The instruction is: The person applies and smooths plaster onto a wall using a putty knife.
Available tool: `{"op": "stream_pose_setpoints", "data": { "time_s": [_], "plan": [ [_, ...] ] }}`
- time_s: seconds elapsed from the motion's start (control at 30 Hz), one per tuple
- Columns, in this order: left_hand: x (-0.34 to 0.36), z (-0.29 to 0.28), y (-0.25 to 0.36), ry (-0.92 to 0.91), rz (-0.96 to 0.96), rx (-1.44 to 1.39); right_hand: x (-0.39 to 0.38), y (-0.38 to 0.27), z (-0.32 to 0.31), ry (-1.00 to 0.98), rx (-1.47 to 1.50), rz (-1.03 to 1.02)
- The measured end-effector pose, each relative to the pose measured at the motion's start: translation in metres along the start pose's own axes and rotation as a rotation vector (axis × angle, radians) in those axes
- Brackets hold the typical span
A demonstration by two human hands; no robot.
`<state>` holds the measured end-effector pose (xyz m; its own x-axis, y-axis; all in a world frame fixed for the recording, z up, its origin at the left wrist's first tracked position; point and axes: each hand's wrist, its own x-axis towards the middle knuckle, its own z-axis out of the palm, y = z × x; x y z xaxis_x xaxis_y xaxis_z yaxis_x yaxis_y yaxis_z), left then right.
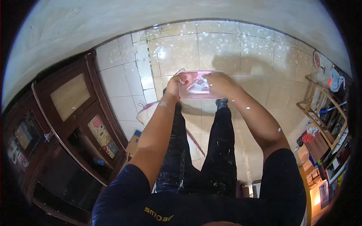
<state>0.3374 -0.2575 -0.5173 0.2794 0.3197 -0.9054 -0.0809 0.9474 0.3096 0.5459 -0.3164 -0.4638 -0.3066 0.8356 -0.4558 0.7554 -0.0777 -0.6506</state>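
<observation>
A pink see-through plastic tub (188, 96) is held up over the floor, in front of my legs. White paste or paint (198, 87) lies in it. My left hand (174, 86) is closed on the tub's left side, with the thumb over the rim. A thin pale grey piece (181, 71) sticks out above that hand; its kind is unclear. My right hand (218, 84) reaches over the right side into the tub, beside the white stuff. Its fingers are hidden and blurred, so whether they hold anything does not show.
Pale floor tiles (222, 49) spattered with white run up to a bare wall (188, 9). Dark wooden cabinets (68, 101) stand at left, with a cardboard box (132, 145) by them. On the right, a wooden rack (320, 109) holds clutter. A whitish sack (149, 113) lies near my left leg.
</observation>
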Motion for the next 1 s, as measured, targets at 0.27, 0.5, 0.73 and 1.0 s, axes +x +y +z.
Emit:
{"op": "stream_pose_setpoints", "data": {
  "time_s": [0.27, 0.5, 0.73, 1.0],
  "plan": [
    [0.011, -0.069, 0.035, -0.067, 0.095, -0.201, 0.020, -0.001, -0.008, 0.297, 0.627, 0.275],
    [0.039, -0.094, 0.076, -0.049, 0.221, -0.203, 0.058, 0.018, 0.030, 0.468, 1.520, 0.245],
    [0.052, -0.127, 0.087, 0.166, 0.214, -0.217, 0.118, 0.057, 0.062, 0.761, 2.059, 0.473],
    [0.024, -0.205, 0.039, 0.211, 0.189, -0.276, 0.207, 0.082, 0.035, 0.995, 2.153, 0.530]
  ]
}}
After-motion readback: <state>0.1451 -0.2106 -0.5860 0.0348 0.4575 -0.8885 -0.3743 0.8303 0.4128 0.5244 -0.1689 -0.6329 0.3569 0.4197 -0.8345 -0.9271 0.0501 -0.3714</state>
